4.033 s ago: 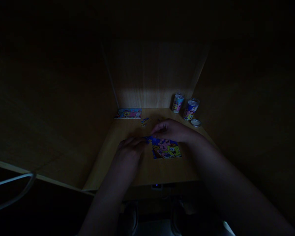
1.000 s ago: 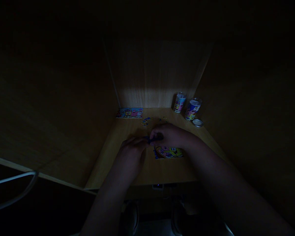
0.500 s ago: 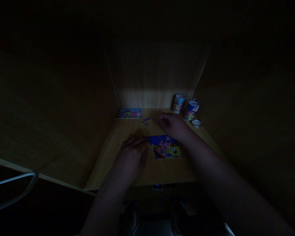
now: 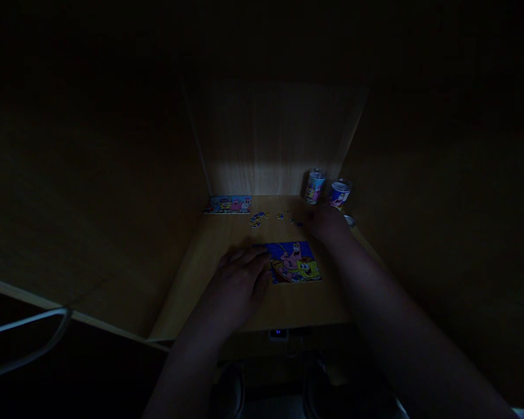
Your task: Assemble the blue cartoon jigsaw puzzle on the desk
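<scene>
In the head view, a jigsaw puzzle with a pink and a yellow cartoon figure on dark blue lies on the wooden shelf. My left hand rests at its left side, fingers stretched over that edge and covering part of the picture. Beyond the puzzle, my right hand is low over the shelf at the right, beside a few loose puzzle pieces. Its fingers are dark and blurred, so anything between them is hidden. Another small pile of puzzle pieces lies farther left.
A second cartoon puzzle lies at the back left. Two printed cans, a light blue can and a dark blue can, stand at the back right. A round lid is partly behind my right hand. Wooden walls enclose the dim shelf.
My right hand has shifted right, away from the middle, uncovering loose pieces and the puzzle's top right corner. My left hand has stayed nearly in place at the puzzle's left edge.
</scene>
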`<state>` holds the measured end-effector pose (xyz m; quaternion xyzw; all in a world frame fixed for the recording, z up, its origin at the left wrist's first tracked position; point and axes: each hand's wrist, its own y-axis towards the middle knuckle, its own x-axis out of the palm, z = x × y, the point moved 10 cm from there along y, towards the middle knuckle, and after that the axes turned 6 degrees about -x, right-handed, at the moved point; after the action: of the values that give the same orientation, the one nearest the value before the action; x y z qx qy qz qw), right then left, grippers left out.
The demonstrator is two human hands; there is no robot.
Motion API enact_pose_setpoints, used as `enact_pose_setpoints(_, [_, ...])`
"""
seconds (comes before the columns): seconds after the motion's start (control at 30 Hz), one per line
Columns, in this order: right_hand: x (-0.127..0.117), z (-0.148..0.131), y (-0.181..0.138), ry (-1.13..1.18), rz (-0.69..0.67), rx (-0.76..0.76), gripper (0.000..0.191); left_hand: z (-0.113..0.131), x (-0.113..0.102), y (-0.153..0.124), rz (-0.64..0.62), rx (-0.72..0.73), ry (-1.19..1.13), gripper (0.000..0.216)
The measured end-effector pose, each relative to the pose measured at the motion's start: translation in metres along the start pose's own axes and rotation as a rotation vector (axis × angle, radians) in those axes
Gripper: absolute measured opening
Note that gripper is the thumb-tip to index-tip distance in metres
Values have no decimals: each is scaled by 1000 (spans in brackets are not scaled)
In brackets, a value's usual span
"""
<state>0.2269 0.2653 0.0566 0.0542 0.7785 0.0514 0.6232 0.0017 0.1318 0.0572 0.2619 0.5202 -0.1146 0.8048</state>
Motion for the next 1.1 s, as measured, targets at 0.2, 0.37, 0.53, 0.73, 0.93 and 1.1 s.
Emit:
enact_pose_setpoints(0.2, [10,-10,2,2,-90,-71,32,0,-2,-1,22,3,-2,33])
enact_pose_setpoints(0.37, [12,-18,3,66,-123,-126,26,-1,-6,1,66,-12,15,32])
enact_pose_setpoints(0.53, [11,-36,2,205,-105,-240,14,-19,-14,3,123,-185,99,39])
enact_pose_setpoints(0.73, [16,-46,1,261,-53,-319,16,-26,-12,3,106,-231,123,39])
enact_pose_setpoints(0.93, [17,-51,2,200,-32,-321,18,-15,-8,3,82,-123,70,39])
enact_pose_setpoints(1.1, [11,-38,6,101,-9,-221,23,-16,-9,4,72,-132,79,39])
